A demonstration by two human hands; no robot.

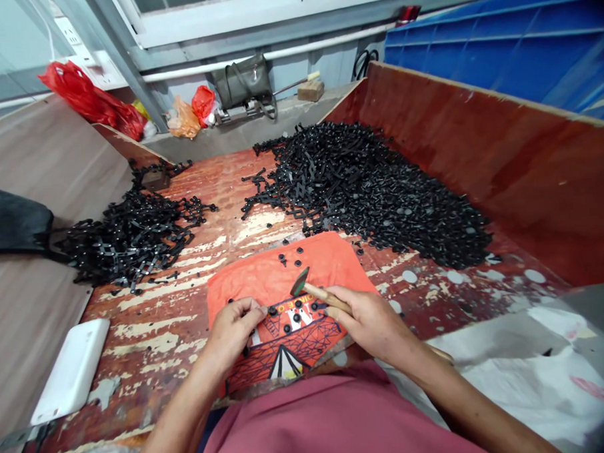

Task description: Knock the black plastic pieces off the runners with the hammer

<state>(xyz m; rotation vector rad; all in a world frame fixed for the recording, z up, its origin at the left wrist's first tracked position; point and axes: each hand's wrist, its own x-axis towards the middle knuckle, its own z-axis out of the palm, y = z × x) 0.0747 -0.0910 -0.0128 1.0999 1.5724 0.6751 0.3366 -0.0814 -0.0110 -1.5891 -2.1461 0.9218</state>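
My right hand [363,314] is wrapped round the wooden handle of a small hammer [325,296], its dark head raised over an orange printed cloth [328,255]. The thumb and forefinger of my left hand [239,326] are pinched together at a small black round-headed piece [272,310], above the cloth's left part. Between the hands, several more black round-headed pieces [296,317] lie on the cloth's printed area. A few others [298,263] are scattered near its far edge. Something black shows partly under my left hand, too hidden to name.
A large heap of small black parts [350,177] covers the back right of the worn red board [151,343]. Linked black strips [132,234] are piled at left. A white power bank [71,370] lies front left. Wooden side walls [504,164] bound the work surface.
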